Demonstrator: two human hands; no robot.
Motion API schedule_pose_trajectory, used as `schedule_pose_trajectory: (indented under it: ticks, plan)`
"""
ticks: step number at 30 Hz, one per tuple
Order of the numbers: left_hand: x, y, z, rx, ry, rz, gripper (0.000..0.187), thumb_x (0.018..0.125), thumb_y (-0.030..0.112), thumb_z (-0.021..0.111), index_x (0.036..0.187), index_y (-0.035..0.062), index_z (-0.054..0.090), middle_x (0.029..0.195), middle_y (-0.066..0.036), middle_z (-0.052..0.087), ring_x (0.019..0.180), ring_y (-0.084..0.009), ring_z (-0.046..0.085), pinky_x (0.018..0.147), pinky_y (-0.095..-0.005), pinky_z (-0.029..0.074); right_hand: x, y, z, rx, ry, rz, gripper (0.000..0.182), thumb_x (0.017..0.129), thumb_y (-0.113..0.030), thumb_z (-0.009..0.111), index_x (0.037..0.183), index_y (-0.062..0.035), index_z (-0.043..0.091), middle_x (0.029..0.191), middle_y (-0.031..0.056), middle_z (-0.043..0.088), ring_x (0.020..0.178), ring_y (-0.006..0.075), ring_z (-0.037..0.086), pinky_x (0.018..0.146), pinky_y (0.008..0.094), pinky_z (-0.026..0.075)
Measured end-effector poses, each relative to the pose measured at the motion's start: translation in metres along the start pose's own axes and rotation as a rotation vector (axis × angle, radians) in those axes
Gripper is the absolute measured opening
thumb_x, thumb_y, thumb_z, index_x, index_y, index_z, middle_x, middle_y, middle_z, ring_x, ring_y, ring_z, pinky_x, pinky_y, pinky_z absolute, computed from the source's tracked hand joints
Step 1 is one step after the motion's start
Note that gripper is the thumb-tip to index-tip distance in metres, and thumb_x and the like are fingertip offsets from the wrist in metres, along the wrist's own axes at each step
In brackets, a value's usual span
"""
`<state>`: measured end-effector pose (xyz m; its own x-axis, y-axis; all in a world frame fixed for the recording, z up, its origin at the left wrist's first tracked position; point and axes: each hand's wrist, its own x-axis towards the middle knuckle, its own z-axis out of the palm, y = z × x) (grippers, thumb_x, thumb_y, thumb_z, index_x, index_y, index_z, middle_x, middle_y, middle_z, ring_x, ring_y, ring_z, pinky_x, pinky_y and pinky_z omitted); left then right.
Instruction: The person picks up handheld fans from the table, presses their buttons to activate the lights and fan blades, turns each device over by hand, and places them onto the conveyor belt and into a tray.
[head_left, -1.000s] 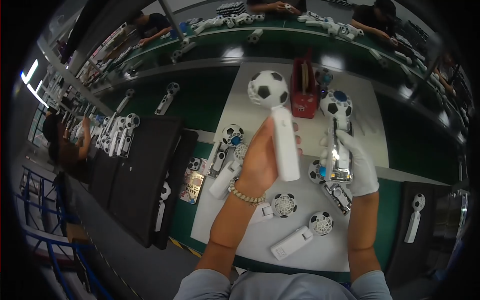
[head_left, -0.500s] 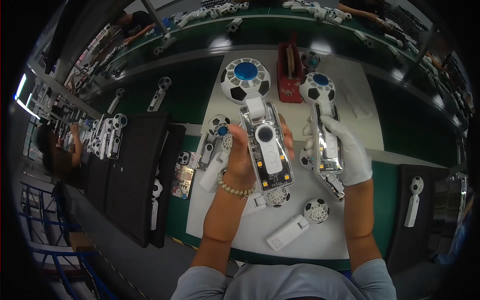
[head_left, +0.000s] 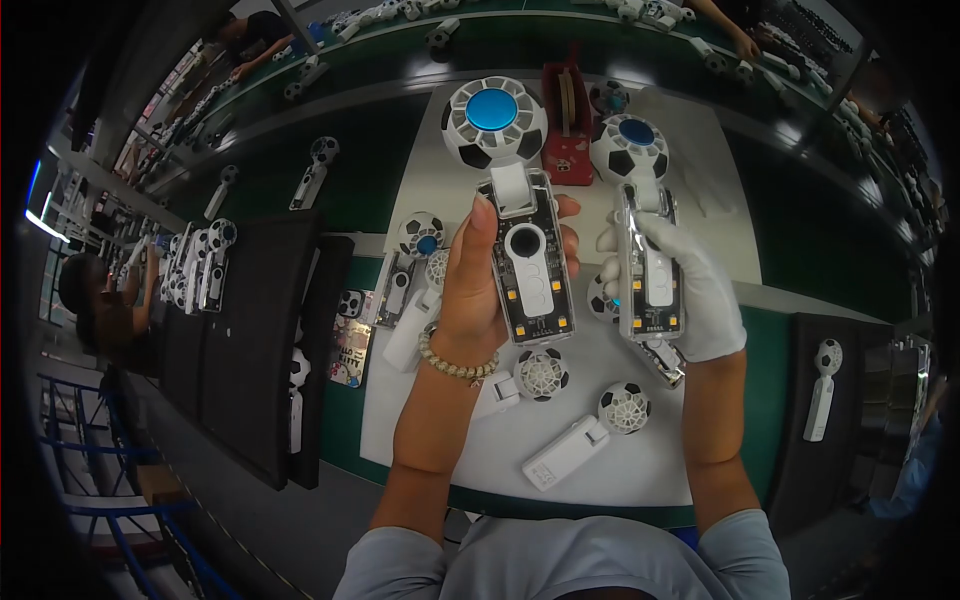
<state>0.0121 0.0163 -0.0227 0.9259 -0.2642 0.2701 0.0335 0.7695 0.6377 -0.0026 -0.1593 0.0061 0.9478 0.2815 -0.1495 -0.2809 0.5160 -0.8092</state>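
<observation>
A white folded fan [head_left: 581,445] lay nearest on the white mat [head_left: 640,480], a loose grille head [head_left: 541,373] partly hidden beneath the raised items. Above it, the bare left hand [head_left: 470,290], a beaded bracelet [head_left: 455,362] at its wrist, had its fingers wrapped around a clear-cased handheld fan [head_left: 525,250] with a football-patterned head and blue hub. Beside it, the gloved right hand [head_left: 690,295] clasped a second clear fan [head_left: 645,255], its lower end hidden by the glove. Beyond stood a red tape dispenser [head_left: 565,120]; co-workers at the far conveyor [head_left: 480,40] were cut off.
</observation>
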Motion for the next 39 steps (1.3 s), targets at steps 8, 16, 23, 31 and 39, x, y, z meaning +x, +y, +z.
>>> schedule_pose_trajectory:
  ticks: [8,16,23,31,39]
  plan:
    - [0.001,0.0,0.007,0.061,0.071,-0.006,0.054,0.086,0.047,0.041,0.112,-0.0006,0.042,0.102,-0.017,0.055,0.08,-0.0183,0.06,0.065,-0.0284,0.054,0.0,0.0,0.001,0.027,-0.014,0.01,0.025,0.085,-0.018,0.05,0.098,0.0028,0.048,0.085,0.014,0.06,0.067,0.0169,0.062,0.058,0.0252,0.053]
    - [0.001,0.0,0.013,0.157,0.275,-0.111,0.049,0.088,0.045,0.039,0.111,0.0021,0.045,0.099,-0.014,0.056,0.081,-0.0181,0.058,0.067,-0.0308,0.053,0.002,0.002,0.0,0.074,0.021,0.047,0.026,0.085,-0.018,0.05,0.1,0.0034,0.049,0.086,0.0151,0.06,0.069,0.0173,0.062,0.057,0.0252,0.054]
    - [0.001,-0.001,0.013,0.131,0.256,-0.124,0.048,0.088,0.043,0.041,0.112,0.0017,0.042,0.101,-0.015,0.056,0.082,-0.0175,0.059,0.066,-0.0299,0.054,0.006,-0.003,-0.016,0.161,-0.055,0.072,0.027,0.085,-0.02,0.049,0.098,0.0038,0.051,0.085,0.0136,0.06,0.064,0.0188,0.062,0.056,0.0246,0.054]
    - [-0.001,0.006,0.016,0.118,0.215,-0.077,0.046,0.088,0.042,0.042,0.112,0.0034,0.042,0.099,-0.014,0.056,0.08,-0.0166,0.058,0.063,-0.028,0.053,0.032,-0.076,-0.14,-0.468,0.711,-0.263,0.024,0.078,-0.018,0.058,0.097,-0.0043,0.054,0.08,0.0065,0.059,0.063,0.0133,0.057,0.054,0.0252,0.047]
    - [-0.005,0.009,0.016,0.114,0.201,-0.033,0.042,0.089,0.039,0.04,0.11,0.0033,0.043,0.098,-0.014,0.057,0.08,-0.0165,0.059,0.063,-0.0269,0.053,0.04,-0.062,-0.31,-1.682,1.149,0.086,0.041,0.077,-0.023,0.056,0.111,-0.0023,0.048,0.1,0.0211,0.057,0.094,0.033,0.056,0.08,0.0403,0.044]
